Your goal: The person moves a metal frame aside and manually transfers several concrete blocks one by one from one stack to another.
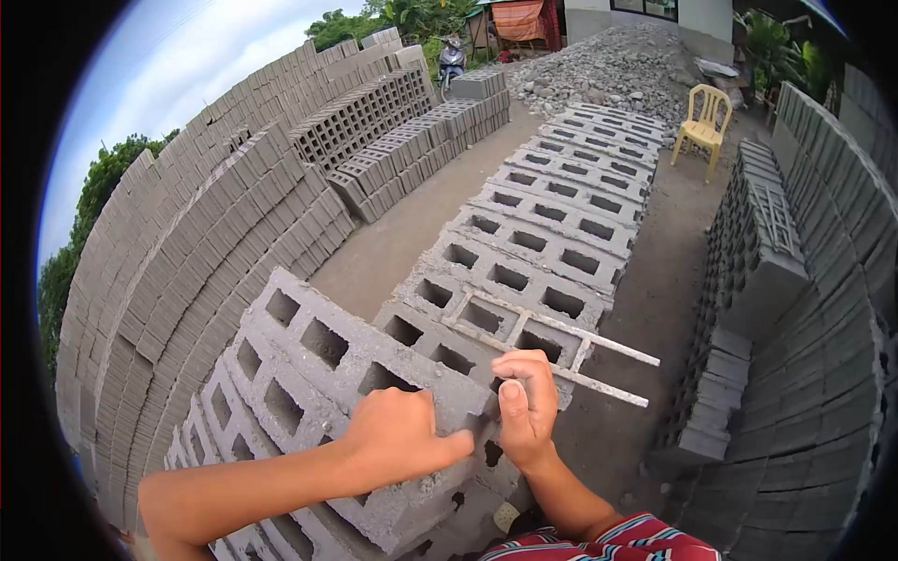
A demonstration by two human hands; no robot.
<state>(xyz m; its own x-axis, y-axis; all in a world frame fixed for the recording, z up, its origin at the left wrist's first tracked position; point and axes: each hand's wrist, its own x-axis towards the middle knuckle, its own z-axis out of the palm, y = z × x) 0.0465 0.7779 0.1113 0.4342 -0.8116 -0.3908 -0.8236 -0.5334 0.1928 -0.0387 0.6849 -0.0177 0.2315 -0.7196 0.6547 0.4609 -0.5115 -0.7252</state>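
Observation:
Several grey concrete hollow blocks stand in a close row in front of me. My left hand (398, 439) is closed over the top edge of the nearest concrete hollow block (309, 304), its fingertips hidden near a hole and its thumb pointing right. At that block's right end is my right hand (527, 411), fingers curled inward with the thumb bent beside them. Whether anything lies inside that curl is hidden. Just beyond, a pale ladder-shaped frame (587, 348) lies across the tops of other hollow blocks (538, 266).
Tall stacks of blocks (234, 206) rise on the left, and a leaning block wall (823, 309) runs along the right. Farther off are a gravel pile (608, 70), a yellow plastic chair (703, 126) and a parked motorbike (452, 59). Bare ground separates the rows.

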